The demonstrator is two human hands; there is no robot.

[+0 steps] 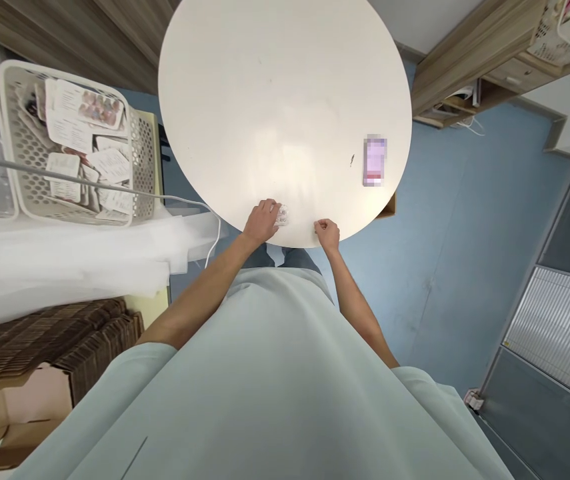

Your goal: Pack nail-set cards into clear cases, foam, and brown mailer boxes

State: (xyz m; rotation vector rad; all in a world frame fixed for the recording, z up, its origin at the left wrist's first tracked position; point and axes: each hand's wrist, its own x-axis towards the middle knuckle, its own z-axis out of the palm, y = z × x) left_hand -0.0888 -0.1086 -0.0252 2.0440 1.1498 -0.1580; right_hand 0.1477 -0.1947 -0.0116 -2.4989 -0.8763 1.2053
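Observation:
My left hand (261, 220) rests at the near edge of the round white table (285, 100). Its fingers are closed on the left side of a small clear plastic pack (283, 215) with several round, shiny bits inside. What the bits are is too small to tell. To the right of the pack, and apart from it, my right hand (329, 235) hovers over or touches the table edge. Its thumb and fingers are curled into a pinch, and anything between them is too small to make out.
A blurred phone-like rectangle (375, 160) lies on the table's right side beside a small dark item (352, 160). On the left stand a white basket (142, 153) of printed packets, white sheeting (65, 260) and stacked cardboard (65, 333). A white cable (179, 199) runs towards the table.

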